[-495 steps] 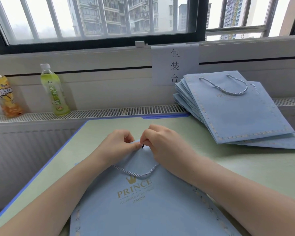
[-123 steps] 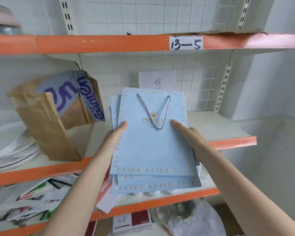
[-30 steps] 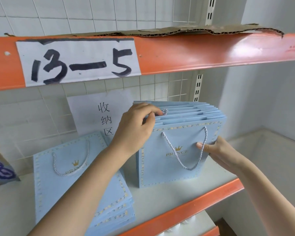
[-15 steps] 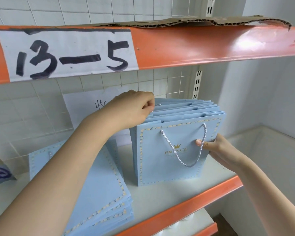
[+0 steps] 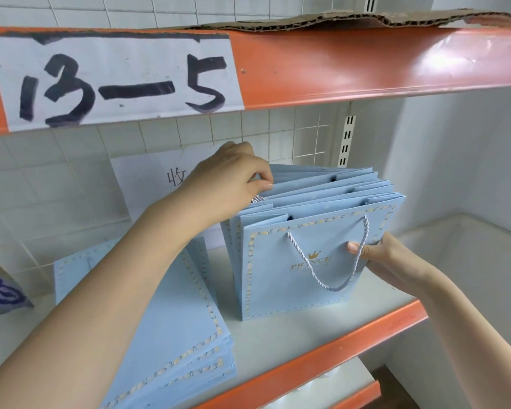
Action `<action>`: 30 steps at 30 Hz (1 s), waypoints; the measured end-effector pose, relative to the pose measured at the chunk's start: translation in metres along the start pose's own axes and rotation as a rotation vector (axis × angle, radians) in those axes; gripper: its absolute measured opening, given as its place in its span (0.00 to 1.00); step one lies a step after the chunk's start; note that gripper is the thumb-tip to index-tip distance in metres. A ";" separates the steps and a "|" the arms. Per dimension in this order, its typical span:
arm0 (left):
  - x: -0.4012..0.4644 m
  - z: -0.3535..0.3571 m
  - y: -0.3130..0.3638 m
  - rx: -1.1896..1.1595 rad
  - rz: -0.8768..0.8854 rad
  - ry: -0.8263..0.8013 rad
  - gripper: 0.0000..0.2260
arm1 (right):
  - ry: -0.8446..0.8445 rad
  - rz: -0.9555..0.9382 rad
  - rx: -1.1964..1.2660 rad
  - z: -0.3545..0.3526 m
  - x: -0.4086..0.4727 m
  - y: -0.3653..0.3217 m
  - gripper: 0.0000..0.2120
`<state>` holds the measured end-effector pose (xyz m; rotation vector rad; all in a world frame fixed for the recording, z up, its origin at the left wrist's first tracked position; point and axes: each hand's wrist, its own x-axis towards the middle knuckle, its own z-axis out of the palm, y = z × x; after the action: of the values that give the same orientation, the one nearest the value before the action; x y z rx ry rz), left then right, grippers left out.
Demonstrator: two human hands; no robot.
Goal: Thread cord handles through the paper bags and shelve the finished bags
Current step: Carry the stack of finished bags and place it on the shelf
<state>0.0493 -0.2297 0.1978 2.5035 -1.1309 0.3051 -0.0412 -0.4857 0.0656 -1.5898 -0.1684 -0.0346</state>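
A white shelf (image 5: 292, 335) with an orange front edge runs under a second orange shelf beam (image 5: 351, 66), against a white tiled wall. A paper label (image 5: 112, 81) on the beam reads "13-5", and torn cardboard (image 5: 337, 20) lies on top of it. A paper sign (image 5: 151, 181) with Chinese writing hangs on the wall behind.

In the middle of the shelf a row of light blue bags (image 5: 316, 199) stands upright, packed front to back. The nearest bag (image 5: 278, 270) shows a gold crown, "PRINCE" lettering and a grey cord handle (image 5: 328, 278) hanging in a loop on its face. The left hand (image 5: 227, 184) reaches over the far-left top of the row, fingertips pinching the upper edge of one bag. The right hand (image 5: 378, 255) grips the right edge of the nearest bag, thumb on its front beside the cord.

To the left a stack (image 5: 183, 335) of the same blue bags lies flat, partly under the left forearm. At the far left edge, a corner of a brown bag (image 5: 0, 293) with blue print shows.
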 end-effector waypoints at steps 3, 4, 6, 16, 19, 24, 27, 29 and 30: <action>-0.003 -0.002 0.007 -0.129 0.054 -0.024 0.08 | -0.005 -0.004 -0.011 0.001 0.002 0.002 0.35; -0.004 -0.004 0.009 -0.155 0.050 -0.029 0.08 | -0.001 -0.009 -0.014 0.001 0.002 0.002 0.36; -0.003 -0.009 0.011 -0.140 0.033 -0.050 0.12 | 0.006 -0.015 -0.009 0.001 0.003 0.003 0.39; 0.005 -0.011 0.004 -0.104 0.077 -0.304 0.13 | -0.020 -0.025 -0.019 0.001 0.003 0.003 0.38; 0.008 0.003 -0.015 -0.079 0.020 -0.281 0.15 | -0.022 -0.021 -0.011 0.003 0.004 0.004 0.41; 0.002 0.038 -0.038 -0.551 -0.075 0.047 0.12 | 0.016 -0.018 -0.011 0.008 0.010 0.002 0.40; -0.018 0.050 -0.041 -0.706 -0.145 0.325 0.13 | 0.065 -0.036 0.006 0.011 0.013 0.006 0.33; -0.033 0.060 -0.046 -0.622 -0.141 0.481 0.10 | 0.100 -0.047 0.016 0.012 0.015 0.007 0.25; -0.038 0.060 -0.045 -0.555 -0.105 0.564 0.12 | 0.105 -0.050 0.019 0.013 0.015 0.007 0.25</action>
<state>0.0613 -0.2017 0.1191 1.8143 -0.7232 0.5394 -0.0267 -0.4719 0.0606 -1.5610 -0.1265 -0.1549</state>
